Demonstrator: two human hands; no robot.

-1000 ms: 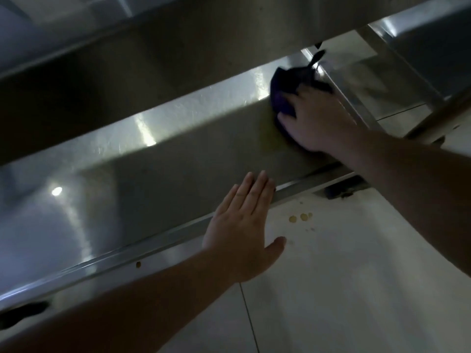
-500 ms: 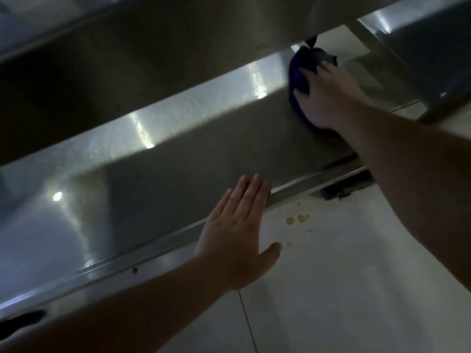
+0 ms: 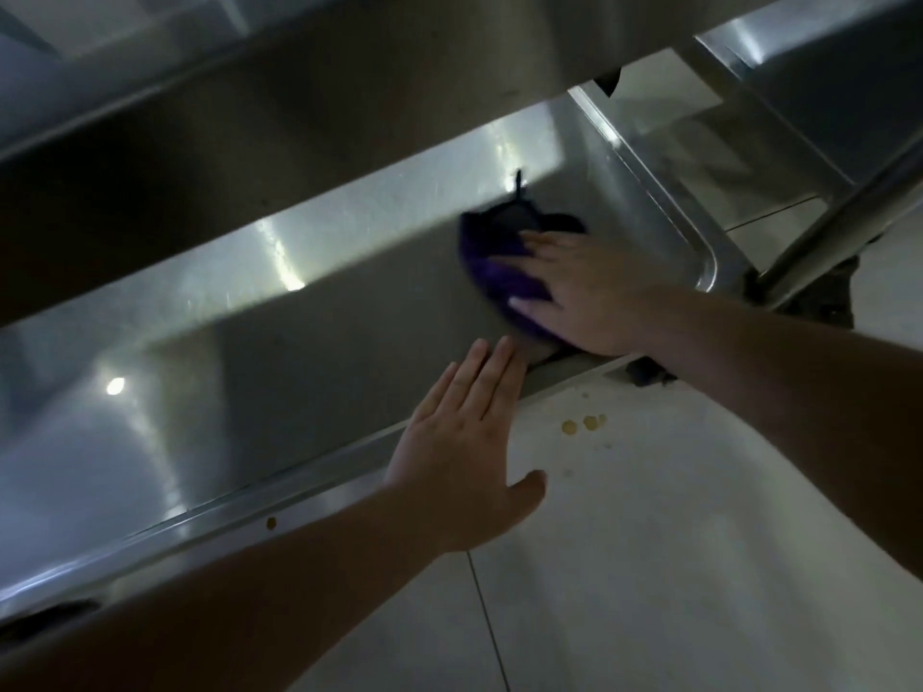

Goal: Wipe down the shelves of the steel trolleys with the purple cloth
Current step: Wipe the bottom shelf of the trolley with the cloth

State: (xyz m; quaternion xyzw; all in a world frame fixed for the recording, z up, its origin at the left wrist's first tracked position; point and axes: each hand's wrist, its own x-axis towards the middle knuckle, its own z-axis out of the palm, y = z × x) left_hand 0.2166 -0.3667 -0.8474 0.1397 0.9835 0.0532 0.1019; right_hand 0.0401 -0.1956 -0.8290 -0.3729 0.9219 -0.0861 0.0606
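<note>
While you lean over the lower shelf (image 3: 210, 372) of the steel trolley, its left part lies in dim light with one small bright glare spot on it and a slanted lit band along the far side. Above it hangs the upper shelf (image 3: 299, 107), dark underneath. On the shelf's near rim (image 3: 239, 511) there's a small yellowish speck.

Your left hand (image 3: 459, 442) lies flat, fingers straight and together, thumb spread out to the side; fingertips reach over the near rim, palm hangs over the white floor (image 3: 649, 566). It grips nothing, released.

Just right of and beyond those fingertips sits the purple cloth (image 3: 499, 262), bunched on the lower shelf near its right end, close to the near rim. Cloth is motion-blurred; a dark tag or thread sticks up from its far edge. Your right hand (image 3: 594, 292) presses flat on top of the cloth, fingers extended and pointing left, not curled round it. The two hands are near each other but apart.

Yellow-brown drops (image 3: 584, 424) dot the floor just below the right forearm. Right of the cloth you see the shelf's rounded corner (image 3: 699, 262). Further right, a steel tube leg (image 3: 844, 227) runs diagonally, and a second steel trolley shelf (image 3: 824, 82) fills the top-right corner.
</note>
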